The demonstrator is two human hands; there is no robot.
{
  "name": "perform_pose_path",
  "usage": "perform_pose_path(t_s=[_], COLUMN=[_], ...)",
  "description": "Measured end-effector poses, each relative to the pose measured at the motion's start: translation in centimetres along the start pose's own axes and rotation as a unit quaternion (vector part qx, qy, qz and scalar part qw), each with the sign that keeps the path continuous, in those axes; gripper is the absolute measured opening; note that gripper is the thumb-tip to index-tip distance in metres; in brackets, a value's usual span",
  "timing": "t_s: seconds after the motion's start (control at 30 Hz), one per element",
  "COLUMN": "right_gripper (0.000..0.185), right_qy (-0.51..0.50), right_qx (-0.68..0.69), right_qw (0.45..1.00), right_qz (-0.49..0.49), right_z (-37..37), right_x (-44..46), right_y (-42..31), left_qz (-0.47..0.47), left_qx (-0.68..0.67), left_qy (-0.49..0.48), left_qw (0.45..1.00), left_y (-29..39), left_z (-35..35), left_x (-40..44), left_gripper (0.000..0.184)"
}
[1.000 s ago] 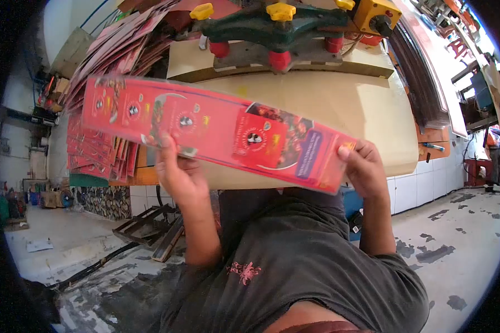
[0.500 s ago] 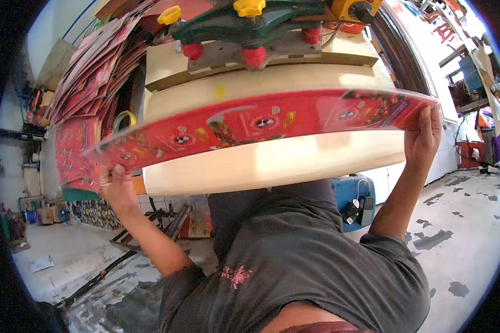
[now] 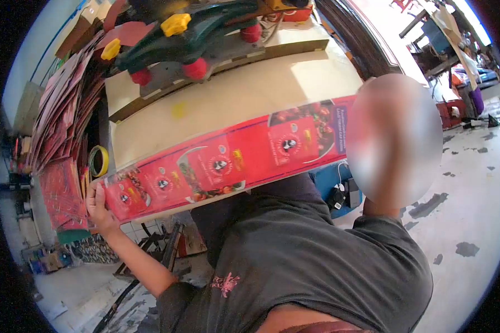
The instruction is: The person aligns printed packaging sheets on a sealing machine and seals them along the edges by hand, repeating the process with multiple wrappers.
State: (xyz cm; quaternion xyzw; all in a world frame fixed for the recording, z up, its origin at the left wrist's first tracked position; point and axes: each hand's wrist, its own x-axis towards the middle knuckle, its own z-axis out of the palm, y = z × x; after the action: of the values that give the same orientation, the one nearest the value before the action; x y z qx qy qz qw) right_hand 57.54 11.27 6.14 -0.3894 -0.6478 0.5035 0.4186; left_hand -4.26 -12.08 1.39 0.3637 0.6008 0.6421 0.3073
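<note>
A long red printed sheet (image 3: pixel 254 158) with food pictures spans the view in front of me, its right end higher than its left. My left hand (image 3: pixel 100 210) pinches its left end, the thumb over the printed face. At the opposite end is my right hand (image 3: pixel 388 125), covered by a blurred patch; its fingers do not show clearly, but the sheet's raised end runs into it. Under and behind the sheet lies a pale work board (image 3: pixel 222 91).
A dark green machine frame (image 3: pixel 205 36) with yellow knobs and red feet stands at the back. Stacked red printed sheets (image 3: pixel 66 111) lean at left, beside a yellow tape roll (image 3: pixel 98 161). A blue stool (image 3: pixel 328 183) with chargers stands near my lap.
The sheet has tipped so that its printed face shows more fully, and it sits lower over the board's front edge. The view has shifted, with the machine now further left.
</note>
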Motion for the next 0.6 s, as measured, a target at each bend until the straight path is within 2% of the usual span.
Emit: perform_pose_path(t_s=[0.07,0.13,0.17,0.4,0.5,0.6], right_gripper=[0.028,0.029,0.03,0.03,0.031,0.032], right_qy=[-0.005,-0.007,-0.027,-0.029,-0.062,-0.076], right_qx=[0.003,0.101,0.137,0.112,0.076,0.081], right_qw=[1.0,0.993,0.987,0.99,0.993,0.992], right_qz=[0.026,0.064,0.077,0.087,0.072,0.063], right_z=[0.9,2.1,2.2,2.0,1.6,1.6], right_x=[0.3,0.5,0.6,1.1,1.3,1.4], right_y=[-0.6,-1.0,-1.0,-0.3,-0.2,0.1], left_qz=[-0.024,-0.031,-0.032,-0.05,-0.082,-0.126], left_qx=[-0.01,-0.024,-0.038,-0.038,-0.102,-0.169], left_qy=[0.008,-0.056,-0.047,-0.087,-0.116,-0.128], left_qw=[1.0,0.998,0.998,0.994,0.985,0.969], left_y=[0.1,1.3,0.8,-0.9,-2.4,-1.3], left_z=[0.6,2.1,1.9,0.6,-1.2,0.3], left_x=[0.2,0.1,0.2,1.0,1.9,1.4], left_gripper=[0.018,0.02,0.023,0.028,0.023,0.022])
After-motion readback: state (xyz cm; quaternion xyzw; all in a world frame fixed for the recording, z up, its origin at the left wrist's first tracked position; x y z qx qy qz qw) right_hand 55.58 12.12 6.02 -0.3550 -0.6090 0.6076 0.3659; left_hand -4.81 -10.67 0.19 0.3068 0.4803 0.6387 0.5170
